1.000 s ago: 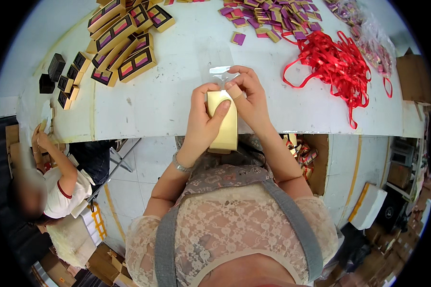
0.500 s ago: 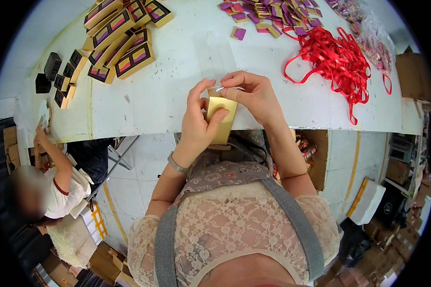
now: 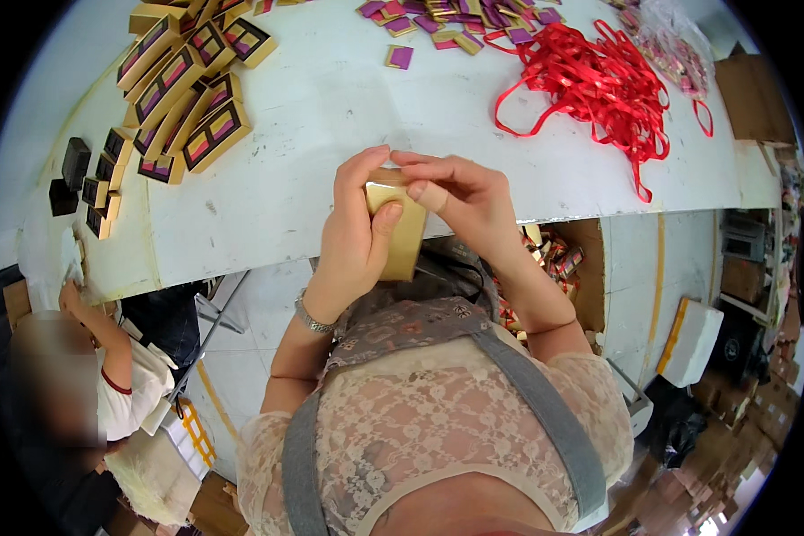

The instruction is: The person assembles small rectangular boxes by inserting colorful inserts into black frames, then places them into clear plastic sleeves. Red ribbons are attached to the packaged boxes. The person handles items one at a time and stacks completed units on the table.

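Note:
A long gold box (image 3: 406,241) is held in front of me at the table's near edge, tilted with its top end away from me. My left hand (image 3: 352,234) wraps its left side, thumb lying across the gold face. At the top end, my right hand (image 3: 473,198) pinches the box's edge between thumb and bent fingers. A shiny clear film shows at that end; my fingers partly hide it.
Gold boxes with dark trays (image 3: 171,82) are stacked at the far left. Purple and pink squares (image 3: 456,20) lie at the back, red ribbons (image 3: 573,85) at the right. Below the table, a carton (image 3: 590,268) holds wrapped pieces. A co-worker (image 3: 129,375) is at lower left.
My right fingers have come down onto the box's top end, and the film that stood up there is now mostly out of sight. The view has shifted slightly to the right.

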### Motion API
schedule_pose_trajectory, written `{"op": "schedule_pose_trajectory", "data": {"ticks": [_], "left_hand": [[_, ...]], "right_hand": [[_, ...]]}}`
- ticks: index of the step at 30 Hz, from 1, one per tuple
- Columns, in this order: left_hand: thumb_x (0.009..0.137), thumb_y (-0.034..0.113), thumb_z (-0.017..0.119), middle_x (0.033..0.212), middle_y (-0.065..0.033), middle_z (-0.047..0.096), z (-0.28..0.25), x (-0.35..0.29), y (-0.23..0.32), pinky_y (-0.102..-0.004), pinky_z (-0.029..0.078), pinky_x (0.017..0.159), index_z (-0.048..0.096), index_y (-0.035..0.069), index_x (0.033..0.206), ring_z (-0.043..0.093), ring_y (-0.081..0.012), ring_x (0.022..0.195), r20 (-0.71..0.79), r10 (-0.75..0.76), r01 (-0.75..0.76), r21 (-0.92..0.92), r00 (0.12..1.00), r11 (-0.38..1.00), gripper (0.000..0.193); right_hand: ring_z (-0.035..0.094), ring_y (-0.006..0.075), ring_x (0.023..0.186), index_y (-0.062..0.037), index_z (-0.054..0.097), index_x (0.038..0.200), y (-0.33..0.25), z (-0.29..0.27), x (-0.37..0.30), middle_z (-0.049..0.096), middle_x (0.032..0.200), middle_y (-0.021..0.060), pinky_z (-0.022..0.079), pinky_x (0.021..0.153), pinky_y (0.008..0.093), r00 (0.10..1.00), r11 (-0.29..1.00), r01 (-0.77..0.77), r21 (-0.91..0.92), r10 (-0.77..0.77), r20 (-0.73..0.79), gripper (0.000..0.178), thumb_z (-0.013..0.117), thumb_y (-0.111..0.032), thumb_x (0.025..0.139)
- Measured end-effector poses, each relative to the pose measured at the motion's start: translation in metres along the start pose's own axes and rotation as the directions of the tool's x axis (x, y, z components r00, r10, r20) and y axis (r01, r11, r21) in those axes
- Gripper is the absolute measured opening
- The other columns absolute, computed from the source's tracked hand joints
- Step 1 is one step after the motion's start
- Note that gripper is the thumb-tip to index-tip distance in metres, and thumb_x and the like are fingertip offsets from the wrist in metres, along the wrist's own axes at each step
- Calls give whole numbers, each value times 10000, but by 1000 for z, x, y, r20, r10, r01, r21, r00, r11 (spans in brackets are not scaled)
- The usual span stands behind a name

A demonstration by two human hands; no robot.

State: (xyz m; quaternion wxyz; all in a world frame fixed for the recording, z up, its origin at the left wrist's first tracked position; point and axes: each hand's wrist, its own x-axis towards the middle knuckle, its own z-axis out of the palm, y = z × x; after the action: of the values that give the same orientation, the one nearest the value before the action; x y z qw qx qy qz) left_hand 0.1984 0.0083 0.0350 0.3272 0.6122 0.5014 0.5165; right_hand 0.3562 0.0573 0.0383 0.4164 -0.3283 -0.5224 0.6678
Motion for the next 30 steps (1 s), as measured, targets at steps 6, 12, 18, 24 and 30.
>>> {"op": "schedule_pose_trajectory", "data": {"ticks": [6,12,18,24,30], "left_hand": [[955,223,514,1285,-185,431,-4,-6,-10,-404,417,953,459,61,1165,475,-328,1166,65,177,-184,117,982,976,270],[930,240,567,1420,-188,350,-28,7,-12,-406,424,1013,236,37,1442,445,-266,1250,228,-435,440,-757,871,483,643],[909,190,540,1209,-205,559,-28,10,-25,-369,534,865,318,-4,1395,617,-258,1030,154,-500,474,-631,852,615,569],[980,143,443,1088,-156,586,1,26,-33,-380,562,760,300,150,1411,651,-256,913,90,-489,452,-553,868,700,454],[927,143,568,1097,-98,516,4,37,-19,-273,459,857,218,83,1424,527,-130,960,43,-407,362,-547,912,754,611]], "right_hand": [[591,233,1109,-2,664,1033,-4,-3,-8,572,1276,170,503,925,351,973,976,203,-80,-192,127,200,682,-14,834],[631,298,1008,-46,675,970,-16,1,-20,662,1097,67,510,912,419,444,302,896,-325,-630,637,230,721,-77,746],[602,241,864,-64,668,879,4,-104,22,656,904,39,420,808,442,827,24,86,-996,-559,58,108,697,-84,777],[617,144,697,-49,691,850,-15,-59,43,676,727,39,463,699,319,944,612,142,-778,-320,-79,99,667,-145,837],[581,84,724,3,688,878,-39,-26,71,651,784,32,456,642,226,991,975,-110,-191,122,54,181,705,-173,841]]}}
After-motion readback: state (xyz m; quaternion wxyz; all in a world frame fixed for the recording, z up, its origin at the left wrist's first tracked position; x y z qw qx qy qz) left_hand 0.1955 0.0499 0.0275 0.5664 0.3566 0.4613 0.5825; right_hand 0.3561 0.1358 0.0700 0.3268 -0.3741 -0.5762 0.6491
